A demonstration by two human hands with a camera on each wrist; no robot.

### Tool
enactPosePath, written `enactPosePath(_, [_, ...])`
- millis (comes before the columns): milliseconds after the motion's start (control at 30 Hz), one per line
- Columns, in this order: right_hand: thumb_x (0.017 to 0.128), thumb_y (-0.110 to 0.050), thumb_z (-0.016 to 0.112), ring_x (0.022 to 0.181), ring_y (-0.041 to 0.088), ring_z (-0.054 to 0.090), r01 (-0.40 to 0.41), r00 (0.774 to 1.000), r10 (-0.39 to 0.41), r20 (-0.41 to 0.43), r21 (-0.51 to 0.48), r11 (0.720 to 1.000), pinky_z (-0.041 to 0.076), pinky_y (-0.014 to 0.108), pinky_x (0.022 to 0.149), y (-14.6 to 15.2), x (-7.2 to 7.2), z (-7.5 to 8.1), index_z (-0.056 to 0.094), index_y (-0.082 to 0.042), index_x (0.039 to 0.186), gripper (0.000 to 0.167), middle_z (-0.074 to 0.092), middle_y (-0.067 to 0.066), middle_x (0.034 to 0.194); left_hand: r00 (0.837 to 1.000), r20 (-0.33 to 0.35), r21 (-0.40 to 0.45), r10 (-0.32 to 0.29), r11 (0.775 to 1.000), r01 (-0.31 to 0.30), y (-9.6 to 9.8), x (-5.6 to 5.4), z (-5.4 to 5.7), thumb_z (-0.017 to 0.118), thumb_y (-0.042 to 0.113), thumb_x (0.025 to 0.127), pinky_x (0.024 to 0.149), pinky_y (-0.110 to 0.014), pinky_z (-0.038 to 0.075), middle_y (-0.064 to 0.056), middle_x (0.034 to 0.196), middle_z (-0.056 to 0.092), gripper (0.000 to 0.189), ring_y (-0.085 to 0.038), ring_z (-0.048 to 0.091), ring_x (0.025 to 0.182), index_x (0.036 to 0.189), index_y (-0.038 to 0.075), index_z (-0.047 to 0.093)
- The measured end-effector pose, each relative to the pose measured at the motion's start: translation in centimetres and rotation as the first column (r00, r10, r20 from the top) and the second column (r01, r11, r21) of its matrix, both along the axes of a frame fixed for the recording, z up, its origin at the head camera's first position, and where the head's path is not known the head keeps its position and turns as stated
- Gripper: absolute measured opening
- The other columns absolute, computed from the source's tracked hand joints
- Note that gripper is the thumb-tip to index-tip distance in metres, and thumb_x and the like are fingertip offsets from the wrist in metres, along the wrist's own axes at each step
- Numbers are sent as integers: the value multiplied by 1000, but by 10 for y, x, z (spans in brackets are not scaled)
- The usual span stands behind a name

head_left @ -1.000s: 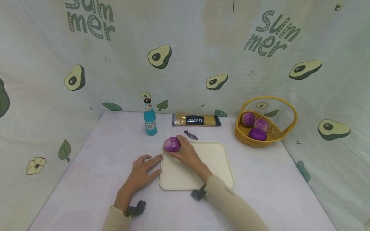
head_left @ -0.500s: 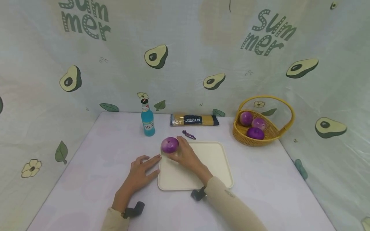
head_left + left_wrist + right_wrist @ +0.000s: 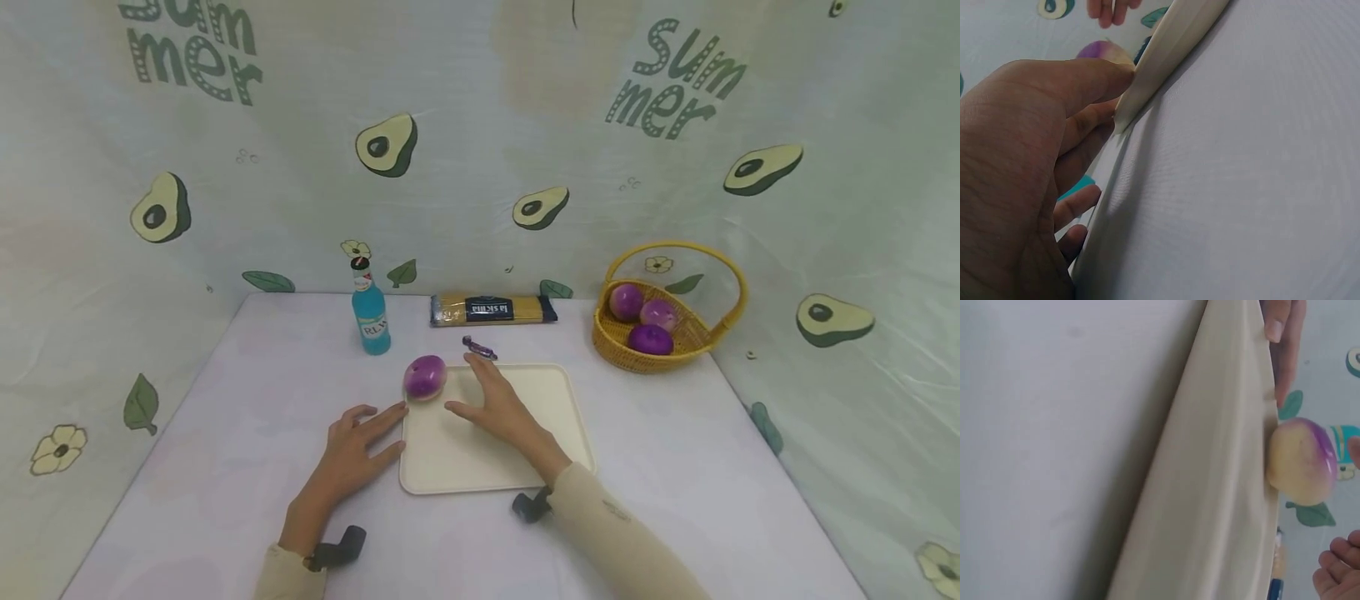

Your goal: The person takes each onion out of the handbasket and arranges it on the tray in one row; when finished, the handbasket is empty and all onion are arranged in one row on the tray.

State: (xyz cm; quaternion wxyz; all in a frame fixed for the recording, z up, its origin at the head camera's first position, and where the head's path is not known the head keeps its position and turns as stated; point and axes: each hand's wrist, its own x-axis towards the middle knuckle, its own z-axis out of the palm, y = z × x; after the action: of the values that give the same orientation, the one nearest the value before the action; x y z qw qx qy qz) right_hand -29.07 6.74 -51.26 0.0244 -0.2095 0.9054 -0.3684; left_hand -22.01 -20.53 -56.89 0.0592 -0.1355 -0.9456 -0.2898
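A round, turnip-like vegetable (image 3: 425,377), purple on top and cream below, sits at the far left corner of a cream rectangular tray (image 3: 480,467). To its right, my right hand (image 3: 498,408) hovers over the tray, thumb and fingers spread apart, holding nothing; a gap separates it from the vegetable. In the right wrist view the vegetable (image 3: 1302,462) rests just inside the rim, its cream side showing. My left hand (image 3: 352,454) lies at the tray's left edge, fingers extended, with fingertips and thumb touching the rim. The left wrist view shows the thumb (image 3: 1100,81) against the tray wall.
Behind the tray lie a small purple wrapped candy (image 3: 480,348) and a pack of spaghetti (image 3: 491,310). A blue bottle (image 3: 371,312) stands at the back left. At the back right, a yellow wicker basket (image 3: 626,360) with a tall handle holds three similar purple vegetables (image 3: 651,339).
My right hand has let go of the turnip-like vegetable at the tray's far left corner and drawn back to the right. The left hand stays at the tray's edge. The head view has shifted slightly.
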Motion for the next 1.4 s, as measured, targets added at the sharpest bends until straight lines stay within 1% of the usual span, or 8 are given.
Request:
enactPosePath(167, [88, -48, 74, 145, 32, 32, 0, 999, -1, -53, -23, 1000, 30, 51, 114, 15, 0, 5, 34, -15, 156, 86, 32, 13, 160, 1000, -26, 22, -4, 1000, 4, 0, 2, 4, 67, 43, 94, 102, -59, 23, 6, 143, 57, 56, -34, 38, 132, 146, 28, 54])
enactPosePath(300, [89, -49, 74, 143, 28, 35, 11, 997, -12, -78, -15, 1000, 32, 47, 113, 27, -1, 10, 35, -18, 156, 83, 35, 8, 159, 999, -43, 21, -8, 1000, 9, -2, 2, 5, 67, 42, 94, 102, -60, 22, 5, 143, 57, 56, -34, 39, 131, 146, 26, 54])
enactPosePath(533, [89, -45, 75, 142, 29, 38, 26, 992, -26, -123, -3, 1000, 33, 47, 113, 47, -1, 15, 40, -11, 152, 80, 40, 10, 156, 999, -39, 21, -20, 1000, 21, -7, 1, 1, 67, 45, 94, 102, -60, 22, 6, 144, 56, 57, -34, 38, 131, 147, 28, 53])
enactPosePath(700, [89, -46, 74, 142, 29, 38, 48, 992, -45, -120, 22, 999, 34, 48, 113, 62, -4, 20, 39, -13, 153, 79, 38, 9, 156, 1000, -21, 13, -12, 1000, 13, -9, 0, -3, 65, 47, 95, 103, -60, 20, 7, 145, 55, 58, -32, 35, 133, 148, 31, 51])
enactPosePath(867, [90, -46, 74, 142, 30, 37, 69, 990, -64, -122, 33, 997, 33, 50, 113, 79, -5, 22, 40, -14, 152, 79, 39, 10, 156, 1000, -6, 4, -7, 1000, 7, -7, 0, -5, 64, 48, 95, 103, -61, 20, 8, 146, 54, 58, -32, 34, 134, 149, 31, 50])
enactPosePath(1067, [89, -48, 74, 142, 31, 37, 96, 990, -91, -111, 40, 995, 33, 51, 112, 99, -6, 21, 41, -14, 151, 78, 39, 9, 156, 1000, -2, 15, -7, 1000, 7, -4, 2, -1, 65, 47, 95, 103, -62, 20, 7, 147, 54, 57, -33, 34, 134, 147, 29, 52])
enactPosePath(1267, [90, -48, 73, 143, 31, 36, 134, 988, -126, -89, 89, 987, 32, 52, 113, 116, -9, 23, 41, -15, 152, 77, 38, 10, 157, 1000, 1, 31, -12, 999, 12, 0, 3, 2, 66, 46, 95, 103, -62, 20, 5, 146, 54, 57, -35, 34, 134, 147, 28, 52])
enactPosePath(1400, [91, -45, 73, 143, 33, 36, 147, 986, -138, -97, 98, 984, 32, 53, 113, 129, -12, 25, 41, -13, 151, 76, 38, 12, 157, 1000, -7, 35, -19, 999, 19, 2, 3, 3, 66, 44, 95, 102, -63, 20, 4, 145, 55, 57, -36, 35, 133, 147, 27, 52])
